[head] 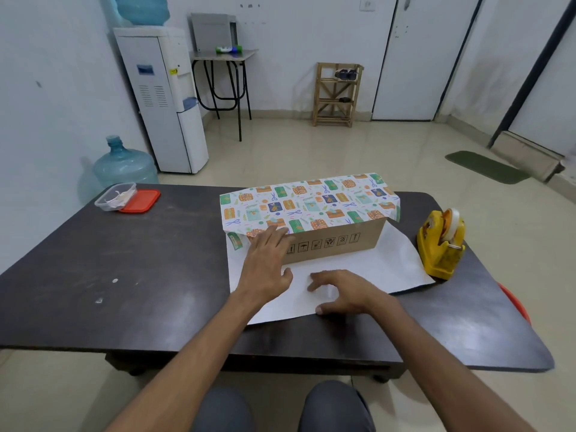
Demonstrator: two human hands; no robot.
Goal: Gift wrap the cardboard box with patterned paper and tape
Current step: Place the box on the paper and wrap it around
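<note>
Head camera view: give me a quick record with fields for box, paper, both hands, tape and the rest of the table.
box: cardboard, top covered, near side bare
paper: patterned side over box top, white side flat in front
left hand: straight fingers pressing paper edge on box
right hand: flat on white paper
tape dispenser: yellow, right of box, untouched
table: clear tub and red lid at far left
</note>
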